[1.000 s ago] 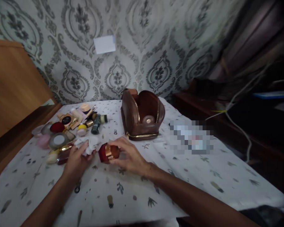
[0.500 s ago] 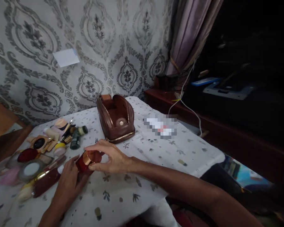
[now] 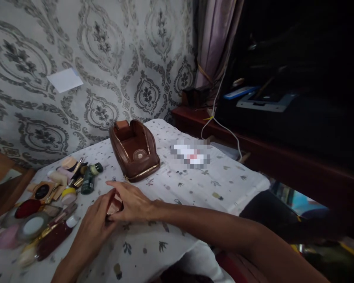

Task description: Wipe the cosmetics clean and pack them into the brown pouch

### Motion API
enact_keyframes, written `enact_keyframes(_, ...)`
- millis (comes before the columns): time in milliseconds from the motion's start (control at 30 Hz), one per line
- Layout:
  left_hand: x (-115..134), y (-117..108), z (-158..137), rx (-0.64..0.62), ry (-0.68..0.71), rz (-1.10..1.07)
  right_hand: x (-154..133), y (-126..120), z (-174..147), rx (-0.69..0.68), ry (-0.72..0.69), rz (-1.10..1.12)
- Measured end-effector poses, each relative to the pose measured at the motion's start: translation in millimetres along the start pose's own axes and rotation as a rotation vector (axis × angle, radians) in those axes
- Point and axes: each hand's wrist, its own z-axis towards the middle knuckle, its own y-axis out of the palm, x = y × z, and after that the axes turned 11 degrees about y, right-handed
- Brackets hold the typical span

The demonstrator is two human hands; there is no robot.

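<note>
Both my hands meet over a small jar with a copper-coloured lid [image 3: 115, 206], just in front of the cosmetics. My left hand [image 3: 98, 214] is wrapped round its left side and hides most of the body. From the right, my right hand [image 3: 132, 202] grips the lid between thumb and fingers. Behind them stands a brown leather toiletry bag [image 3: 137, 169], its zipped top gaping and its inside showing. Nearest my left hand lies a dark red bottle with a white cap [image 3: 54, 239]. A dark green bottle [image 3: 88, 182] is a little farther back.
Several cosmetics cover the table's left side, among them a yellow-lidded jar [image 3: 68, 195], a black-centred compact [image 3: 42, 191] and a pink puff [image 3: 8, 237]. A blurred-out white item [image 3: 191, 153] lies right of the bag. A white cable [image 3: 227, 129] hangs by the dark red ledge [image 3: 191, 118].
The lid, tilted in my right hand before, now sits lower and flatter between both hands. My left fingers have closed in round it, covering the red body. The view has turned slightly right.
</note>
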Motion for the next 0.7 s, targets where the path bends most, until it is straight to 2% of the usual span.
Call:
enact_keyframes(100,1,-1,11,-0.075,-0.09,-0.005,4,-3,2,-0.015,0.022,-0.031)
enact_keyframes(200,-4,-5,15,-0.123,-0.125,-0.054,7,-7,5,-0.065,0.006,-0.078)
enact_keyframes(267,-7,-9,16,-0.133,-0.137,-0.094,7,-9,5,-0.043,-0.011,-0.125)
enact_keyframes(400,-1,-19,17,-0.195,-0.197,-0.056,-2,-16,1,0.101,-0.104,-0.199)
enact_keyframes(533,16,-30,21,-0.245,-0.211,0.08,-12,-31,-4,0.314,-0.173,-0.168)
enact_keyframes(600,22,-36,23,-0.253,-0.218,0.173,-15,-38,-5,0.401,-0.147,-0.176)
enact_keyframes(700,26,-53,29,-0.158,-0.167,0.201,-17,-45,-2,0.443,-0.014,-0.224)
